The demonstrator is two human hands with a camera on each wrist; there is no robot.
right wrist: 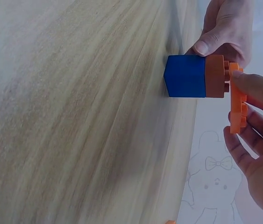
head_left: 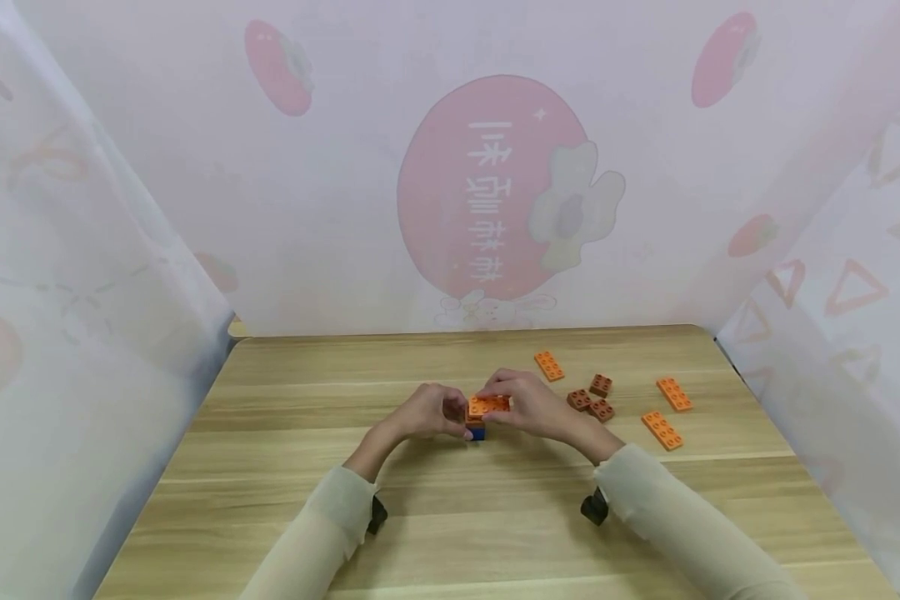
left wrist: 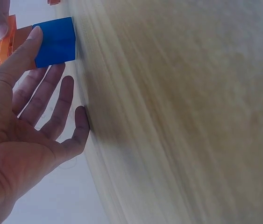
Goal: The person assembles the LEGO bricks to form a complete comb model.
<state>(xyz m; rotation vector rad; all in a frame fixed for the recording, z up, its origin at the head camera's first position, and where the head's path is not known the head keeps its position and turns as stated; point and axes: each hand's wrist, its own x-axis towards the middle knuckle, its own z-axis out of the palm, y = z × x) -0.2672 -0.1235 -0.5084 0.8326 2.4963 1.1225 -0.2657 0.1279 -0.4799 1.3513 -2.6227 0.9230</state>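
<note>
Mid-bench (head_left: pixel 457 517), the left hand (head_left: pixel 429 410) grips a blue cube-shaped plastic block (right wrist: pixel 185 76) topped by a brown square studded plastic brick (right wrist: pixel 214 77); directly above, the right hand (head_left: pixel 534 405) pinches a flat orange rectangular studded plastic brick (right wrist: pixel 235 109), overhanging right.

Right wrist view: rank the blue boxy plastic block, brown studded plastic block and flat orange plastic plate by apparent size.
1. Blue block
2. Brown block and orange plate: too alike to rank; plate partly covered.

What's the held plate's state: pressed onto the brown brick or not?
Not pressed on: right wrist view shows studs exposed between the brown brick and orange plate.
</note>
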